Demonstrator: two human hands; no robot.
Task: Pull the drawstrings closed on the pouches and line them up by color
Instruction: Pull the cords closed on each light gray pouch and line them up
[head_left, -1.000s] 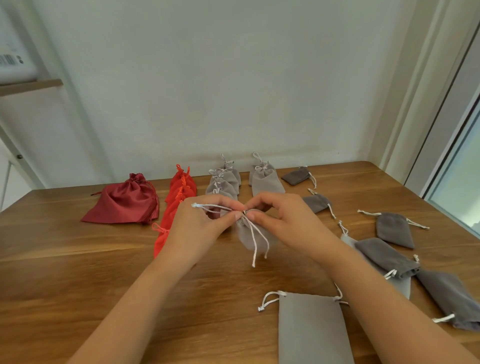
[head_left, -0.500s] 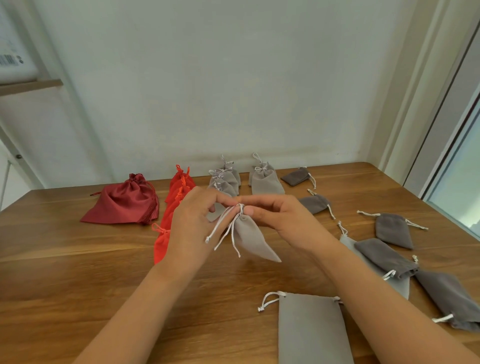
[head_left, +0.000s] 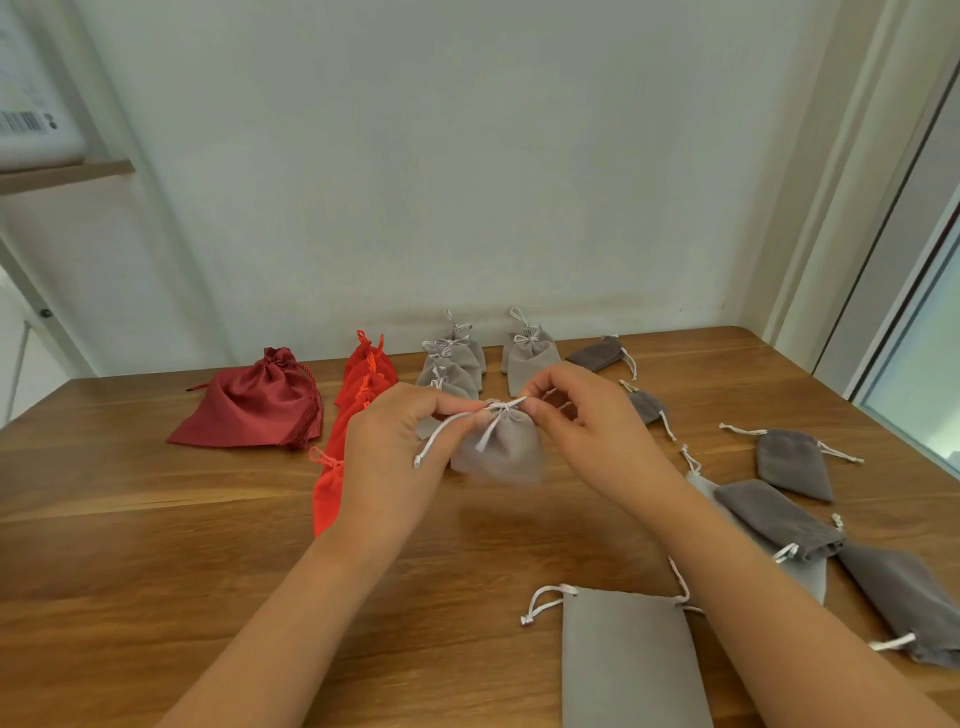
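Pouch: light grey, held just above the table between your hands, in front of the light grey rows. The mouth is gathered; the bottom is blurred.

Left hand: a narrow pinch on a cord at the neck, with the loose end trailing down. Right hand: a narrow pinch on the opposite cord end, other fingers curled.

Risks from here:
- If you pull unevenly, the neck may cinch lopsided and leave a gap. Cause: one hand drawing harder than the other.
- A cord can slip out of so fine a pinch, and the pouch then drops.
- Setting down: the closed pouches behind stand close together. Reaching in with your left wrist low may knock the red row, which lies just beside it.
- Colour mix-up: the dark grey pouches on the right are close in shade to the light grey. Check the shade before you place each one.
- The large grey pouch lies just beside your right forearm, so a sweep of the arm may drag it.
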